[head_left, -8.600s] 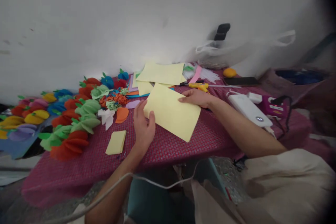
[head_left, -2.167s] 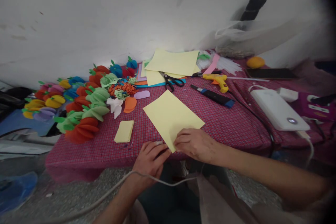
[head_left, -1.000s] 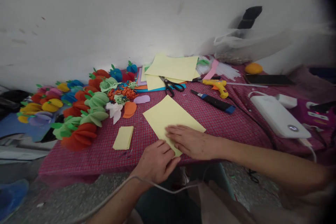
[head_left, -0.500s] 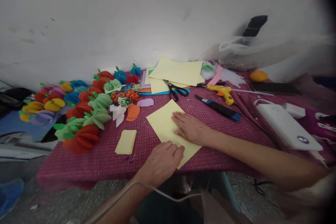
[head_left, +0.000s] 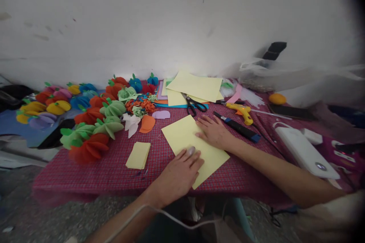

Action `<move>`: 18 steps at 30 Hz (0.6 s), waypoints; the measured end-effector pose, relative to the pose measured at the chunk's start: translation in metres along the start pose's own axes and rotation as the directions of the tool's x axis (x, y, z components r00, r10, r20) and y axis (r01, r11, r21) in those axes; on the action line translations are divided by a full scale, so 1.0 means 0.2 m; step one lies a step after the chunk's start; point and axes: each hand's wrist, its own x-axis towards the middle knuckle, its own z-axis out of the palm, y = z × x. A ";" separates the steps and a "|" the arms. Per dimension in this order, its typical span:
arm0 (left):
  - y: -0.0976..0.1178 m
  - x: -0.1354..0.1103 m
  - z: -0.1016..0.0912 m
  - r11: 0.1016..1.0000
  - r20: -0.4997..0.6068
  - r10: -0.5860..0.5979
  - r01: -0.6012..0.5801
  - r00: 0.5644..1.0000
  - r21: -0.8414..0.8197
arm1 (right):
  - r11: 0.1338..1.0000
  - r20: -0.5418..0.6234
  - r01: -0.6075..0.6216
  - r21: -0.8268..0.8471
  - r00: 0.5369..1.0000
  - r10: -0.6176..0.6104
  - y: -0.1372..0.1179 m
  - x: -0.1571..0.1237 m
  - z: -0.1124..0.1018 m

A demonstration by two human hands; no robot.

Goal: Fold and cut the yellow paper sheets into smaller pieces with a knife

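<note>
A sheet of yellow paper lies turned cornerwise near the table's front edge. My left hand rests on its lower left part, fingers stretched over the surface. A small shiny grey patch shows at one of those fingertips; what it is I cannot make out. On the sheet's upper right side my right hand lies flat with its fingers extended. Left of the sheet is a small stack of yellow paper rectangles. Black-handled scissors and a black-and-blue utility knife lie just beyond my right hand.
Colourful paper pumpkins crowd the left side. Paper scraps, an orange cutout and paper sheets lie at the back. A yellow glue gun, an orange fruit and a white power bank are at right.
My left hand's fingers, curled before, now stretch out on the sheet. My right hand has shifted toward the sheet's upper right edge. The view has tilted slightly.
</note>
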 end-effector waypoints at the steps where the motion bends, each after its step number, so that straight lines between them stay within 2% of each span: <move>1: -0.01 0.00 0.01 1.000 0.000 0.004 -0.004 1.000 -0.014 | 1.000 -0.010 -0.009 -0.013 1.000 0.009 0.00 0.01 -0.01; 6: -0.02 -0.01 0.03 0.999 -0.019 0.021 -0.022 1.000 -0.044 | 0.999 -0.055 0.039 -0.017 0.998 -0.040 -0.04 0.05 -0.05; 9: -0.02 -0.01 0.03 0.997 -0.015 0.014 -0.015 1.000 -0.069 | 0.997 -0.082 -0.074 0.026 0.994 0.076 -0.04 0.07 -0.05; 11: -0.02 -0.01 0.02 0.996 -0.006 0.011 -0.012 1.000 -0.089 | 0.980 -0.057 -0.160 0.121 0.984 0.168 -0.01 0.10 -0.03; 15: -0.03 -0.01 0.02 0.994 0.000 0.004 -0.004 1.000 -0.112 | 0.888 0.045 -0.272 0.371 0.960 0.276 0.05 0.19 0.01; 18: -0.03 -0.01 0.02 0.992 -0.007 -0.006 0.005 1.000 -0.125 | 0.833 0.069 -0.314 0.456 0.945 0.318 0.05 0.27 0.02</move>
